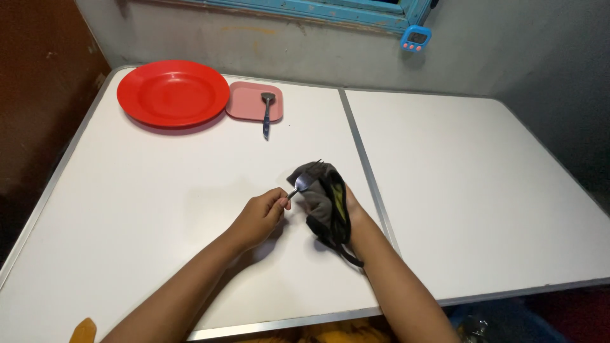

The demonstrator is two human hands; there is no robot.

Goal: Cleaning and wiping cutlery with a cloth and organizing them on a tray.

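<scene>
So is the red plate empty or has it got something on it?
Empty: the red plate shows only bare surface; the spoon rests on the pink plate beside it.

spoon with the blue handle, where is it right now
In the head view the spoon lies at the far left of the white table, bowl on the pink square plate, beside the red round plate.

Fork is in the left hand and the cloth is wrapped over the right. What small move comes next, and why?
Probably draw the metal fork back through the dark grey cloth with a slight twist. The left hand pinches the handle, the tines sit tucked in the cloth that covers the right hand, so a short pull would wipe them. The red round plate and pink square dish with a spoon lie far off.
</scene>
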